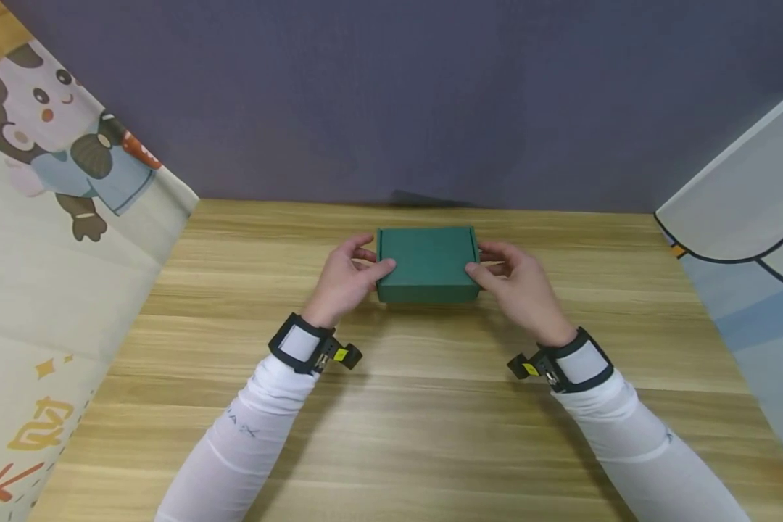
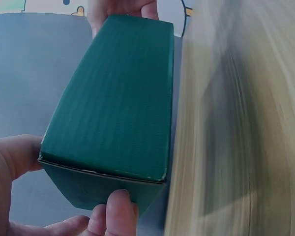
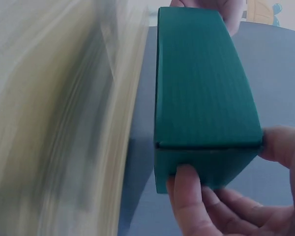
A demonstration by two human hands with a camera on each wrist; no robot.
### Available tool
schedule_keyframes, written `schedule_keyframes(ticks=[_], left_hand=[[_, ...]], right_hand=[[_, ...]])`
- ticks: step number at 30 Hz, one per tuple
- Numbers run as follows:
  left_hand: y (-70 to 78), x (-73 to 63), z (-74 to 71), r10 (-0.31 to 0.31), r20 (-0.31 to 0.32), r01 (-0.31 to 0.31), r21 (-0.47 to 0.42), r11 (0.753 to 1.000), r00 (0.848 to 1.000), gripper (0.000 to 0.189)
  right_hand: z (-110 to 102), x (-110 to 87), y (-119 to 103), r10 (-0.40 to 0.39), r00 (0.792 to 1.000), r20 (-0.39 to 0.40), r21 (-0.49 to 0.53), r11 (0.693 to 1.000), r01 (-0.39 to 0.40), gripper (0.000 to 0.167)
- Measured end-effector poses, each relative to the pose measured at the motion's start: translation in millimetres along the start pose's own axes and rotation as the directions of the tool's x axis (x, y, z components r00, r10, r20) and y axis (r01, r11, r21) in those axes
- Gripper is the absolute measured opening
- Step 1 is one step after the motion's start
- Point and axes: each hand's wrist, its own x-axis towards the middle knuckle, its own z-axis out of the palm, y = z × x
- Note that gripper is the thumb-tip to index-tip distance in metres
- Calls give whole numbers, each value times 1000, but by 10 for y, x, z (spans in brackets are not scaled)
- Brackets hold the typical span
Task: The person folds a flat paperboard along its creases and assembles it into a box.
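A closed green cardboard box (image 1: 427, 257) is held between both hands, its lid facing up. My left hand (image 1: 347, 278) grips its left end, thumb on the top edge and fingers against the side. At the opposite end my right hand (image 1: 518, 286) holds it the same way. In the left wrist view the long front face of the box (image 2: 113, 98) shows, with fingertips pressed on the end panel. The right wrist view has the box (image 3: 201, 78) apart from the tabletop, fingers on its end. What is inside the box is hidden.
The wood-grain table (image 1: 417, 406) extends around the box and under both forearms. A dark blue-grey panel (image 1: 365, 101) stands behind the table's far edge. Printed cartoon sheets hang at the left (image 1: 59, 254) and right (image 1: 750, 239).
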Motion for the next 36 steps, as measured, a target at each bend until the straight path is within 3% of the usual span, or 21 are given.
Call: schedule_keyframes(ticks=[11, 21, 36], left_hand=[[-55, 22, 67, -2, 33, 0, 43, 999, 999, 74], [-186, 79, 139, -22, 33, 19, 96, 995, 999, 68], [-305, 96, 207, -47, 44, 41, 134, 990, 998, 69]], right_hand=[[72, 30, 79, 46, 996, 75, -46, 998, -42, 77], [155, 62, 188, 60, 993, 104, -14, 998, -59, 72], [237, 66, 291, 87, 991, 101, -75, 994, -80, 73]])
